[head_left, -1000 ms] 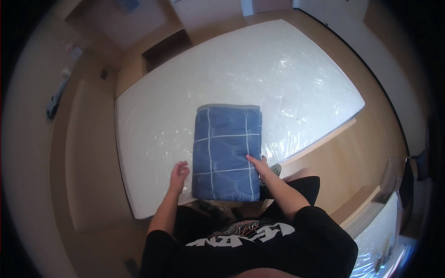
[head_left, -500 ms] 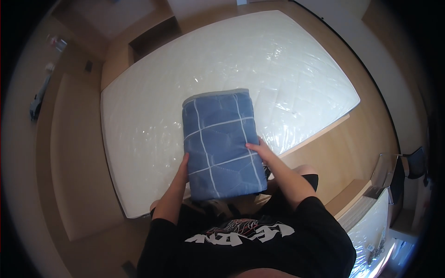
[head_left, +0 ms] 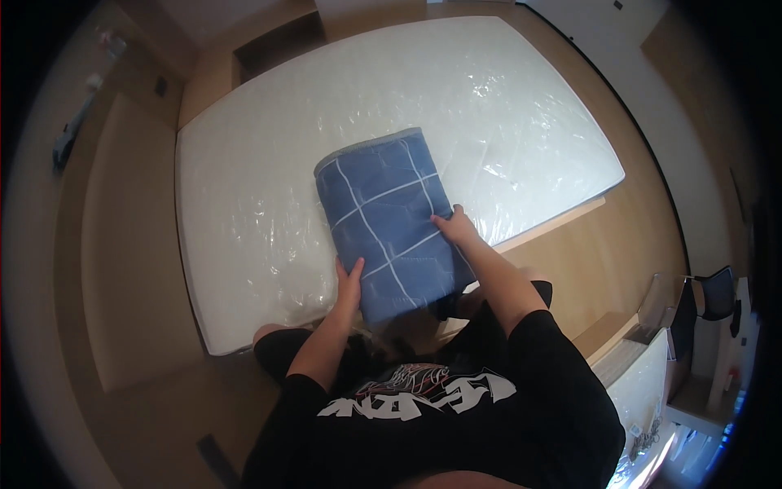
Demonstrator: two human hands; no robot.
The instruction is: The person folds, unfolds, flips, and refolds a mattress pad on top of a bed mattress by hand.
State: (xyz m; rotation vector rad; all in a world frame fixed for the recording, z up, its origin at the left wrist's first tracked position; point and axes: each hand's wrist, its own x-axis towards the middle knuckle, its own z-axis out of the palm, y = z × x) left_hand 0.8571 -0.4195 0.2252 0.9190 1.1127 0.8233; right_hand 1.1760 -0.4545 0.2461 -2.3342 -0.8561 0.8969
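Note:
Between my two hands is a folded blue quilted mattress pad (head_left: 391,216) with white grid lines and a grey edging along its far end. My left hand (head_left: 349,281) grips its near left side, thumb on top and the other fingers mostly hidden. On the right edge, my right hand (head_left: 456,226) holds it with the thumb pressed on the upper face and the fingers out of sight beneath. Under and beyond the pad lies a white mattress (head_left: 252,171) in shiny clear plastic. The pad is tilted, its far end leaning left.
A wooden bed frame (head_left: 562,240) surrounds the mattress, with a panel (head_left: 122,244) on the left. At the lower right is another plastic-covered mattress (head_left: 631,399) with a small tangled thing on it. A dark chair (head_left: 717,293) stands at far right.
Both hands have carried the pad away from my body, and it has turned slightly counterclockwise. My left hand has come more into view at its near left side.

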